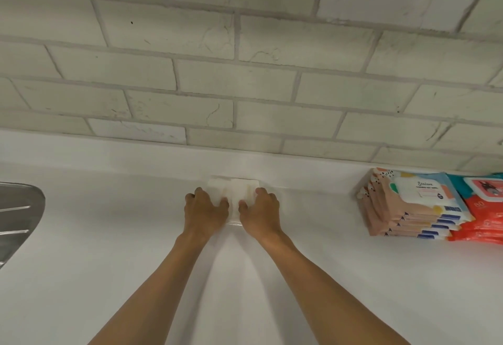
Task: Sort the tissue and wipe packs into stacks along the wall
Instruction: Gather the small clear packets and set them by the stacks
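Both grips are curled and closed round the sides of the white tissue pack [241,191], left hand [206,210] and right hand [261,210] knuckles-up, forearms stretched straight ahead. The pack is soft, glossy-wrapped and blocky, on the smooth white bench [109,263], its far end against the rough brick wall [245,86]; the hands hide its long axis. Well right, peach wipe packs [408,208] and red packs [484,216] are stacked.

Head-worn camera looks forward and down onto countertop [109,263] against brick wall [245,72].
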`<state>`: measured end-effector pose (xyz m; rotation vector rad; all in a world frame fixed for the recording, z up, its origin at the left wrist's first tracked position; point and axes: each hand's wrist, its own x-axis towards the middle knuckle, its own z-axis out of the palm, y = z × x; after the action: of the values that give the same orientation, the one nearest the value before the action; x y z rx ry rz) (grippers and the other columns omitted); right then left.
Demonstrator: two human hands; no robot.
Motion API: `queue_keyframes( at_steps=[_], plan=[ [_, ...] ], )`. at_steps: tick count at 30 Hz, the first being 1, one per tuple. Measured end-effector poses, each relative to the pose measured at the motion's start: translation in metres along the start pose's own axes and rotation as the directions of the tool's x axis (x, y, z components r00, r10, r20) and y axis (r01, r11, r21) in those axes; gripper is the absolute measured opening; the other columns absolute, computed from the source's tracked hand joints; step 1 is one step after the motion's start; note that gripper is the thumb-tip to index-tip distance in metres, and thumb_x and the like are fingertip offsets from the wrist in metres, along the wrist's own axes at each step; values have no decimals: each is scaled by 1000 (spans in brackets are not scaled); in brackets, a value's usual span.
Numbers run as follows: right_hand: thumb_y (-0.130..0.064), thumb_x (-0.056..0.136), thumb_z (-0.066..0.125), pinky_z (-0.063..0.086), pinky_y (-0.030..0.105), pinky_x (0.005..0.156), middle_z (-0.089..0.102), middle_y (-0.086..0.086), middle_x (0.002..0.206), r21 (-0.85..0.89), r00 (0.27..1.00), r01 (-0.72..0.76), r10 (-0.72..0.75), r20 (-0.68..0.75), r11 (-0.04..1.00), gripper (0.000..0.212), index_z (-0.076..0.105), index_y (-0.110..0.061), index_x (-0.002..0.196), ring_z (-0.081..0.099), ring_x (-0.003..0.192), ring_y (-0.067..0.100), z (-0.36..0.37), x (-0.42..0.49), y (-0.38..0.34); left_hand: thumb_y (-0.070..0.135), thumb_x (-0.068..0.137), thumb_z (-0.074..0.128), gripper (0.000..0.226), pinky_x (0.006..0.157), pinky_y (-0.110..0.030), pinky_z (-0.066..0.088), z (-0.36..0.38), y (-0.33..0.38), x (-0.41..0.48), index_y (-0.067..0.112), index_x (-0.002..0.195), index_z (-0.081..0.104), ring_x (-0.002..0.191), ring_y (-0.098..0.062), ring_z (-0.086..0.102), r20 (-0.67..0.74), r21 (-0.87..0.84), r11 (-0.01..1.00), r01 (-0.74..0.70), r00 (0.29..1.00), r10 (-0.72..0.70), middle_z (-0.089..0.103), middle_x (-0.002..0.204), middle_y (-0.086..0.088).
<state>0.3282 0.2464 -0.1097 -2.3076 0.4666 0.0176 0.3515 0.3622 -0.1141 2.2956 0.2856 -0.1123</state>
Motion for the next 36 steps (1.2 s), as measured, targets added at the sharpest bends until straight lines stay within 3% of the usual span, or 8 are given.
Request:
queue_keyframes(
  at_steps=[11, 15, 21, 25, 30, 36],
  plan=[
    [-26, 97, 55, 33, 21, 86, 49, 13, 131, 18, 999, 14, -15, 36, 1000, 42, 44, -4, 132, 42, 126, 27, 35, -5, -37, 34, 91, 60, 57, 82, -29, 34, -40, -31, 21, -5, 129, 43, 116, -36, 49, -17, 2, 1000, 15, 1000, -15, 48, 128, -22],
    [-23, 97, 55, 34, 22, 93, 43, 13, 134, 58, 1000, 13, -14, 18, 998, 43, 43, -4, 135, 40, 128, 26, 42, -9, -45, 33, 91, 60, 57, 81, -29, 32, -48, -38, 25, -6, 128, 43, 116, -37, 48, -25, 1, 1000, 14, 1000, -14, 49, 128, -23],
    [-21, 97, 55, 33, 17, 91, 38, 10, 138, 117, 1000, 27, -26, -9, 993, 46, 41, -7, 139, 44, 125, 23, 51, -14, -51, 32, 92, 59, 55, 79, -29, 32, -56, -45, 27, -7, 127, 43, 113, -37, 49, -39, -1, 1000, 22, 999, -22, 49, 126, -23],
    [-21, 97, 55, 27, 9, 83, 39, 9, 137, 126, 999, 32, -29, -26, 992, 45, 42, -8, 139, 46, 122, 21, 53, -15, -49, 33, 93, 58, 54, 80, -29, 32, -58, -45, 25, -7, 126, 43, 112, -37, 49, -31, -2, 1000, 25, 999, -25, 48, 125, -23],
    [-24, 97, 55, 34, 22, 96, 46, 10, 132, 99, 998, 25, -19, -64, 995, 44, 43, -12, 138, 42, 125, 25, 56, -15, -45, 37, 93, 57, 54, 87, -34, 37, -57, -45, 23, -6, 124, 44, 113, -36, 48, -26, 7, 1000, 24, 999, -24, 48, 123, -22],
    [-24, 96, 56, 36, 27, 101, 47, 10, 131, 102, 997, 18, -11, -77, 995, 42, 46, -14, 135, 44, 124, 26, 54, -14, -40, 44, 93, 53, 59, 96, -43, 39, -59, -47, 21, -4, 126, 44, 119, -39, 44, -42, 85, 996, 32, 999, -28, 49, 125, -21]
  ],
)
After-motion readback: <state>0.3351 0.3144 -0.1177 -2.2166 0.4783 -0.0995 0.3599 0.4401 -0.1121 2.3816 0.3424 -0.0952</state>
